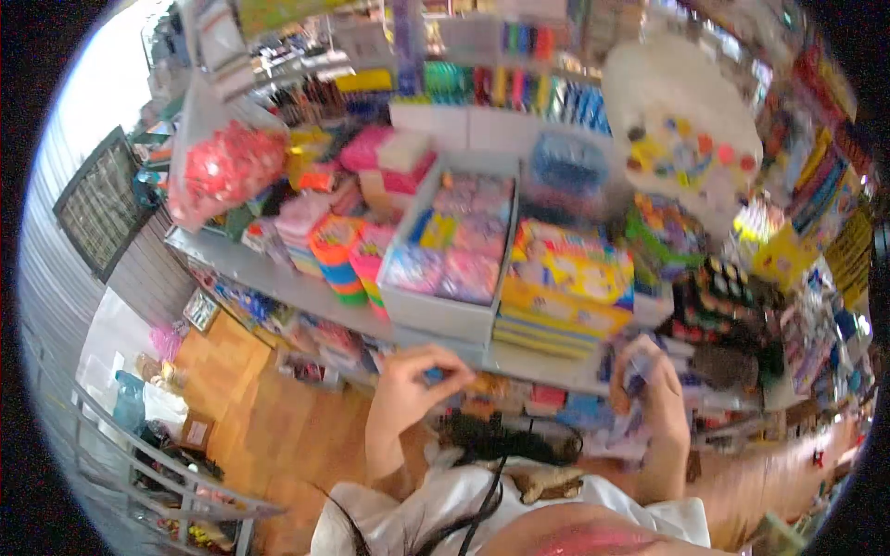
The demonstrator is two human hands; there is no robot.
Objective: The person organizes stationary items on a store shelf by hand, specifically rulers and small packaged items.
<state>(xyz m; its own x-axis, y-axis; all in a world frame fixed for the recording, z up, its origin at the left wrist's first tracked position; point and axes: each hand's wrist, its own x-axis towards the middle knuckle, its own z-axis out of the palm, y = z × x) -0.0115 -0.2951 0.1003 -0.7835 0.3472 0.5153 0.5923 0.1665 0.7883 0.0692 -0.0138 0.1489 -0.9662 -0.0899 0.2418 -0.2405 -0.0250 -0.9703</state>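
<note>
My left hand point(417, 382) hovers before the shelf front, thumb and fingertips brought together in a loop. A bit of blue shows inside that loop, but I cannot tell whether it is held. Farther right, my right hand point(656, 375) is curled around a small purplish, shiny packet point(638, 369), blurred by motion. Between and beyond the hands stands a grey-white box point(436, 320) filled with pastel packets point(473, 236). Beside it, a stack of yellow boxes point(570, 287) with colourful prints lies close to my right hand.
Striped, coloured cups point(338, 250) stand left of the box. A clear bag of red pieces point(227, 171) hangs at upper left, a whitish bag point(686, 120) at upper right. A metal railing point(176, 482) borders the wooden floor point(306, 445) at lower left.
</note>
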